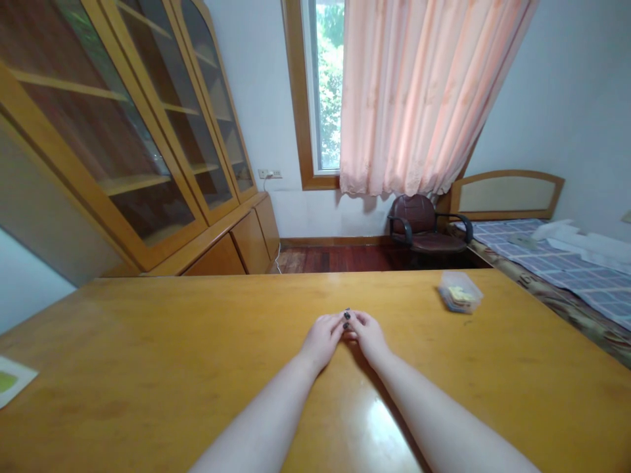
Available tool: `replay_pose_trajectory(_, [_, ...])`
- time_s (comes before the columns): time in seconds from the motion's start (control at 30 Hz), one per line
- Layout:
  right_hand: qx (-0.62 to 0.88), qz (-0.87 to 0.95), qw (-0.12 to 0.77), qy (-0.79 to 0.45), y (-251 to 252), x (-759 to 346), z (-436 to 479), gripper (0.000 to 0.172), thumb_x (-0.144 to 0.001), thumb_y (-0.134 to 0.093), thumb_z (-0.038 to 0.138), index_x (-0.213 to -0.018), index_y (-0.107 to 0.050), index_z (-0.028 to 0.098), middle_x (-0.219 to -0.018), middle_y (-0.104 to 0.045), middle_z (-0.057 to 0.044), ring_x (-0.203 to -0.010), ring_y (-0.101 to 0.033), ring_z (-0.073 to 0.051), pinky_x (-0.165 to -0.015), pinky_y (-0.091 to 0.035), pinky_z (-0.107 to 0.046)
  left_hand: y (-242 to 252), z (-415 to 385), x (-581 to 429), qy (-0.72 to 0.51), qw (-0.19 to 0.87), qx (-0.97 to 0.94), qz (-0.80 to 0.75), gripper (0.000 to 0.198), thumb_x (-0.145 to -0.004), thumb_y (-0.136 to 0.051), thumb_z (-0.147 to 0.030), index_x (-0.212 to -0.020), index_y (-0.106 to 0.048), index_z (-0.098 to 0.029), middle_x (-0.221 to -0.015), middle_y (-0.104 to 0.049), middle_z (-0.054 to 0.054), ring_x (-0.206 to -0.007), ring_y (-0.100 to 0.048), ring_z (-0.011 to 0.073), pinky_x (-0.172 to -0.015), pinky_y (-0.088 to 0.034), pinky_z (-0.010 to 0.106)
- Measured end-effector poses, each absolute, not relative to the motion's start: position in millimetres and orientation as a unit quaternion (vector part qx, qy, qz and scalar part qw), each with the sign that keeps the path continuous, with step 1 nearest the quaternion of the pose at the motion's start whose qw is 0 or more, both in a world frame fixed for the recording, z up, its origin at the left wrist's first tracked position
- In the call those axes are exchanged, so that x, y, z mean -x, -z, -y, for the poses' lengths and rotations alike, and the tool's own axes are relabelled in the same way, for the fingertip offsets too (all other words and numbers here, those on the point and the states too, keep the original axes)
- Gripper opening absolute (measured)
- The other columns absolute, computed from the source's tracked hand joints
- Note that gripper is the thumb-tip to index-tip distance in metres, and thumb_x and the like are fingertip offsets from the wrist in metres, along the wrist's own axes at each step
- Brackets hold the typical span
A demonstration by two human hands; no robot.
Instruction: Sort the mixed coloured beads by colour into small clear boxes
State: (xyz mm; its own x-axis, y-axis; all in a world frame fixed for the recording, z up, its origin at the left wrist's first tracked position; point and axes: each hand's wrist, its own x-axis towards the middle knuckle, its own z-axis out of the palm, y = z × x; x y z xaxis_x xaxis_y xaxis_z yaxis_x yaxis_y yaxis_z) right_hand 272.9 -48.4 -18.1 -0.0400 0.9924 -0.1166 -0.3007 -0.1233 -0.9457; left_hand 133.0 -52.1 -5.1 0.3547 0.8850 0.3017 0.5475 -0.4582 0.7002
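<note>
My left hand (325, 335) and my right hand (367, 332) meet over the middle of the wooden table (172, 355). Their fingers are closed together and touch at the tips. Small dark spots show at the fingertips; whether these are painted nails or a small thing between the fingers I cannot tell. Whatever the fingers may hold is hidden. Beyond my right hand, toward the far right edge, stands a clear plastic box (470, 295) with pale yellow pieces (459, 294) in it.
A sheet with a green patch (14, 381) lies at the table's left edge. Past the table are a glass-fronted cabinet (158, 112) on the left, a dark red armchair (419, 220), a pink curtain (419, 98), and a bed (582, 263) on the right.
</note>
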Motion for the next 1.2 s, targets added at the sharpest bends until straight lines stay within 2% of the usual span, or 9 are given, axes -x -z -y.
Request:
replay_pose_trajectory(0.13, [0.513,0.406,0.526,-0.544,25,-270,47,0.049,-0.064,-0.066,0.061,-0.078,-0.062,0.014,-0.070,-0.065,-0.007,-0.055,-0.058,-0.016,-0.042,-0.044,-0.024,9,53,-136,-0.343,0.275,-0.755,-0.487,0.036,-0.089,-0.042,-0.033,-0.117,-0.062,-0.022,-0.113,-0.067,0.006,-0.103,-0.061,0.0214,-0.093,-0.046,0.034])
replay_pose_trajectory(0.3, [0.541,0.437,0.495,-0.520,24,-273,46,0.049,-0.066,-0.064,0.061,-0.075,-0.063,0.013,-0.067,-0.066,-0.007,-0.056,-0.060,-0.017,-0.043,-0.046,-0.025,10,51,-133,-0.322,0.274,-0.752,-0.505,0.037,-0.089,-0.041,-0.034,-0.116,-0.062,-0.020,-0.112,-0.067,0.008,-0.101,-0.063,0.0223,-0.089,-0.048,0.033])
replay_pose_trajectory(0.5, [0.512,0.436,0.465,-0.576,18,-280,42,0.048,-0.059,-0.071,0.056,-0.077,-0.066,0.011,-0.064,-0.065,-0.004,-0.051,-0.057,-0.012,-0.048,-0.048,-0.023,2,48,-125,-0.299,0.278,-0.771,-0.489,0.035,-0.090,-0.039,-0.033,-0.113,-0.063,-0.022,-0.110,-0.068,0.006,-0.099,-0.063,0.0211,-0.088,-0.047,0.031])
replay_pose_trajectory(0.7, [0.506,0.414,0.483,-0.583,19,-279,40,0.044,-0.057,-0.075,0.052,-0.075,-0.066,0.012,-0.057,-0.062,-0.001,-0.047,-0.053,-0.010,-0.049,-0.048,-0.023,-4,50,-127,-0.293,0.270,-0.764,-0.508,0.032,-0.088,-0.043,-0.032,-0.110,-0.064,-0.022,-0.104,-0.070,0.005,-0.094,-0.064,0.0209,-0.089,-0.046,0.030])
replay_pose_trajectory(0.8, [0.496,0.402,0.495,-0.589,20,-279,39,0.045,-0.058,-0.074,0.052,-0.077,-0.064,0.013,-0.060,-0.064,-0.003,-0.049,-0.056,-0.012,-0.050,-0.049,-0.025,-2,49,-128,-0.310,0.273,-0.759,-0.503,0.032,-0.089,-0.042,-0.031,-0.111,-0.063,-0.022,-0.108,-0.069,0.007,-0.098,-0.063,0.0215,-0.092,-0.046,0.033])
replay_pose_trajectory(0.93, [0.439,0.345,0.552,-0.619,18,-285,36,0.041,-0.063,-0.072,0.051,-0.083,-0.059,0.018,-0.078,-0.069,-0.006,-0.067,-0.065,-0.017,-0.064,-0.054,-0.030,7,43,-126,-0.392,0.377,-0.712,-0.444,0.041,-0.085,-0.052,-0.033,-0.124,-0.053,-0.020,-0.122,-0.062,0.009,-0.111,-0.058,0.0215,-0.099,-0.043,0.036])
replay_pose_trajectory(1.03, [0.388,0.324,0.564,-0.653,16,-290,35,0.036,-0.067,-0.071,0.047,-0.085,-0.055,0.021,-0.087,-0.069,-0.005,-0.080,-0.066,-0.018,-0.076,-0.053,-0.032,15,38,-128,-0.441,0.469,-0.637,-0.425,0.040,-0.079,-0.062,-0.037,-0.113,-0.057,-0.016,-0.119,-0.062,0.012,-0.110,-0.058,0.0230,-0.100,-0.043,0.039])
replay_pose_trajectory(1.1, [0.376,0.337,0.553,-0.663,16,-291,35,0.034,-0.069,-0.070,0.046,-0.087,-0.055,0.021,-0.089,-0.068,-0.004,-0.083,-0.066,-0.018,-0.078,-0.052,-0.033,18,37,-131,-0.469,0.526,-0.566,-0.428,0.039,-0.079,-0.063,-0.040,-0.108,-0.058,-0.015,-0.117,-0.063,0.013,-0.110,-0.059,0.0240,-0.099,-0.044,0.041])
replay_pose_trajectory(1.2, [0.374,0.390,0.540,-0.646,19,-289,36,0.035,-0.071,-0.067,0.047,-0.090,-0.056,0.021,-0.095,-0.067,-0.005,-0.087,-0.065,-0.019,-0.078,-0.052,-0.032,19,40,-136,-0.490,0.614,-0.460,-0.414,0.045,-0.080,-0.062,-0.044,-0.115,-0.055,-0.017,-0.126,-0.058,0.014,-0.111,-0.058,0.0235,-0.097,-0.046,0.040])
